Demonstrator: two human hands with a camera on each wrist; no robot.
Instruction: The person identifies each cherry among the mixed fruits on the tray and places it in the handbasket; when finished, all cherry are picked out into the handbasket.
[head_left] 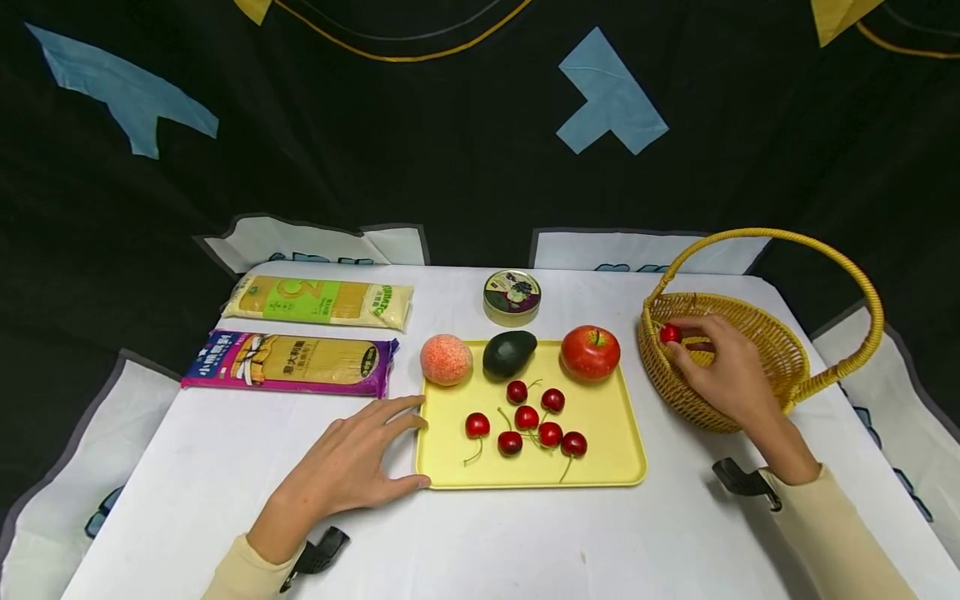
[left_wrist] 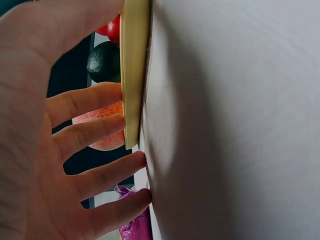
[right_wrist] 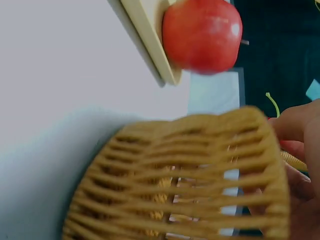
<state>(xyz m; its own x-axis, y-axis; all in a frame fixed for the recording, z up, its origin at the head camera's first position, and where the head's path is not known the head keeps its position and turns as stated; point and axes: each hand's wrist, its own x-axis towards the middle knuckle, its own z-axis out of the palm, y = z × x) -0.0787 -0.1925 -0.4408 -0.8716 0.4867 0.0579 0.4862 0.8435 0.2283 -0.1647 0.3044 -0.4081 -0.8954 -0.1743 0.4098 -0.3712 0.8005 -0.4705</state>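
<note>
My right hand pinches a red cherry over the opening of a yellow wicker basket. In the right wrist view, the cherry's green stem sticks up beside the fingers, and the basket's woven side hides part of the hand. My left hand touches the left edge of a yellow tray, its fingers spread and fairly straight. On that tray lie several cherries with stems, a peach, an avocado and a red apple.
Two packs of noodles, one green-labelled and one purple, lie on the white table at the left. A round tin stands behind the tray. The basket's tall handle arches over its right side. Black cloth hangs behind.
</note>
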